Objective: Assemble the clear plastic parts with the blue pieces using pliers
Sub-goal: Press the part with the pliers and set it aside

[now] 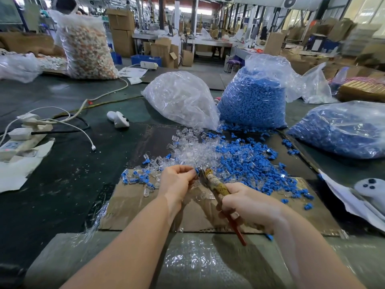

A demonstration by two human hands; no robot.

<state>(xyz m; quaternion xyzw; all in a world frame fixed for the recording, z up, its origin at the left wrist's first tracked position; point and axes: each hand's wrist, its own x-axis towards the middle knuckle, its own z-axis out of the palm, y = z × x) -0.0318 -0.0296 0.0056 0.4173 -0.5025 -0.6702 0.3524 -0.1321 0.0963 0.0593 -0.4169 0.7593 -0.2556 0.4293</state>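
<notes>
Fingers of left hand pinched a blue piece at the plier tip; right hand clenched the pliers handles above the cardboard sheet. Risks: nipped fingertip, piece skewing or popping into the loose blue pile.

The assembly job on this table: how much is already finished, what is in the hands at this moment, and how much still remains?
Done: a small group of joined clear-and-blue pieces lies on the cardboard. In hand: the left hand pinches one blue piece at the nose of the pliers, gripped by the right hand. Left: most of it, namely the loose pile and the full bags of clear parts and blue parts.
</notes>
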